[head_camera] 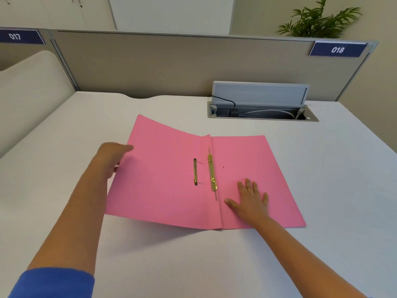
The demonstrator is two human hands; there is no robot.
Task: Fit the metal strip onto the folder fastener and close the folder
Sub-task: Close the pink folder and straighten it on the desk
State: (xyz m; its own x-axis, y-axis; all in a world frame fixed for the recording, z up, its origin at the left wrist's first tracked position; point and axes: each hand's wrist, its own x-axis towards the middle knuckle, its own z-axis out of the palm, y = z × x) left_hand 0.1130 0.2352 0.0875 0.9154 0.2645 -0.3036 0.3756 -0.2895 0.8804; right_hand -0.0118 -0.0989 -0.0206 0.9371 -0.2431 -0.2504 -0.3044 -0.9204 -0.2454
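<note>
A pink folder lies open on a white desk, filling the middle of the frame. Its right leaf lies flat; its left leaf is raised off the desk and throws a shadow beneath its lower edge. The left hand, at the left edge of that raised leaf, appears to grip the leaf's edge, though its fingers are blurred and partly hidden, so the exact hold cannot be told. It seems placed there to swing the cover. The right hand rests open and flat, fingers spread, on the lower part of the right leaf, probably to keep the folder from sliding. Just right of the centre fold sits the gold folder fastener, running up and down the frame. A second gold piece, the metal strip, lies just left of the fold on the raised leaf, near the fastener but apart from it, with two thin prongs pointing rightward from its ends. The strip does not look fitted yet. In the upper right of the frame, a cable tray set into the desk stands open.
</note>
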